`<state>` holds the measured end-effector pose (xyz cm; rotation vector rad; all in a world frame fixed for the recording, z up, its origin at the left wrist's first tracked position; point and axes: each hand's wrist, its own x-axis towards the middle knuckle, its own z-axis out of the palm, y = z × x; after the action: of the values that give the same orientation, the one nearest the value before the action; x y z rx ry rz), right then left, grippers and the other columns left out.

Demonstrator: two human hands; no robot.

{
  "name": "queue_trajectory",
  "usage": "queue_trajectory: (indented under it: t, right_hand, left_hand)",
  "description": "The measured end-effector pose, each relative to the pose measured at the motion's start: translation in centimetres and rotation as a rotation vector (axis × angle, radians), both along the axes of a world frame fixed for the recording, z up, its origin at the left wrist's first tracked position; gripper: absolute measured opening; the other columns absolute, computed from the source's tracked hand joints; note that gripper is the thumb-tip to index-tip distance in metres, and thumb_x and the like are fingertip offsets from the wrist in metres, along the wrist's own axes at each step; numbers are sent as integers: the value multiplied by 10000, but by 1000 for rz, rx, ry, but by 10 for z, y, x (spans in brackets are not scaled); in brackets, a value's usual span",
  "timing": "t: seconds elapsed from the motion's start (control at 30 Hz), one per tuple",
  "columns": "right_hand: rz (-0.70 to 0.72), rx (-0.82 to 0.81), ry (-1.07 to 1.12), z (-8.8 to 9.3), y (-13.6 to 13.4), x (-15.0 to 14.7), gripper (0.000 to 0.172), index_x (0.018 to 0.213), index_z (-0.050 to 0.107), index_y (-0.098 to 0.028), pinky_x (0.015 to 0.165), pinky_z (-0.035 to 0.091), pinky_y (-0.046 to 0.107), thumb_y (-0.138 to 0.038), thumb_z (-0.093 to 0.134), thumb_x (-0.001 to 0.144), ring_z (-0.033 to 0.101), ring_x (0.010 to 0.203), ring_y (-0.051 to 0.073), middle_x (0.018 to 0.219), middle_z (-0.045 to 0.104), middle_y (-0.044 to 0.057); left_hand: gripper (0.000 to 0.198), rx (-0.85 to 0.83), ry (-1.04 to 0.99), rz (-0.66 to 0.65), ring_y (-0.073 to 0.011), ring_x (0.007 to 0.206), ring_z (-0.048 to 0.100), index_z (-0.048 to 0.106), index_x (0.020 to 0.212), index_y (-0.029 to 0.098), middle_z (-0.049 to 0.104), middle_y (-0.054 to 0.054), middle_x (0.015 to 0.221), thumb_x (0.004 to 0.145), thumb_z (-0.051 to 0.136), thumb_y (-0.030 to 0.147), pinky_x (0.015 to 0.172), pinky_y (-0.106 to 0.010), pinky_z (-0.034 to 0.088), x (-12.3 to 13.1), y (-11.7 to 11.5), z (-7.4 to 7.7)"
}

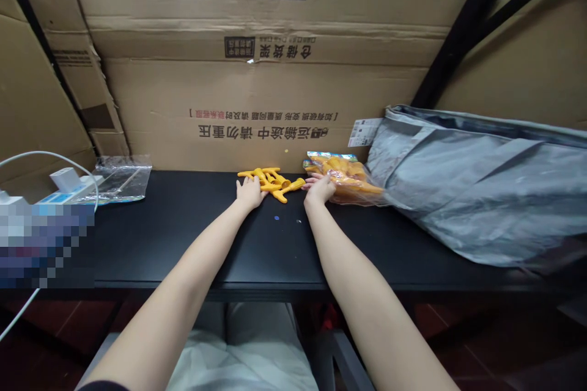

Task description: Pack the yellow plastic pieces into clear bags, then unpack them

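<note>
A small pile of yellow-orange plastic pieces (280, 185), some branching and some with hollow round ends, lies on the black table near the cardboard. My left hand (250, 193) rests at the left side of this pile, fingers apart and touching the pieces. On the other side is my right hand (320, 189), its fingers stretched toward the pile's right end. Behind and beside that hand lies a clear plastic bag (355, 183) with similar yellow-orange pieces inside and a colourful header card. Whether the right hand touches the bag I cannot tell.
Cardboard (266, 85) with printing stands behind the black table (183, 244). A large grey fabric bag (477, 183) fills the right side. At left are an empty clear wrapper (123, 180), a power strip (68, 189) and a white cable (50, 156).
</note>
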<state>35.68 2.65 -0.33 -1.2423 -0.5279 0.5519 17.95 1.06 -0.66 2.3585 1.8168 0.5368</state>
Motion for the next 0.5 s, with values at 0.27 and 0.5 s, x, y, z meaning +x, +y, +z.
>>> queue_trajectory:
  t: [0.27,0.5]
  right_hand:
    - [-44,54,-667,9,-14,-13,500,748,629,-140,813,473,300,-382,232,930,670,750,181,671,690,90]
    - [84,105,-902,21,-27,-35,494,825,669,-136,883,439,318,-341,234,935,662,816,193,728,704,100]
  left_hand:
    - [489,-51,-75,-18,-299,1380,266,384,1338,154,396,-176,1439,849,396,175,1092,-608,172,-4,8,-7]
    - [398,-15,-338,-120,-246,1313,399,521,1230,196,492,-102,1384,834,479,201,1125,-507,214,-37,16,-7]
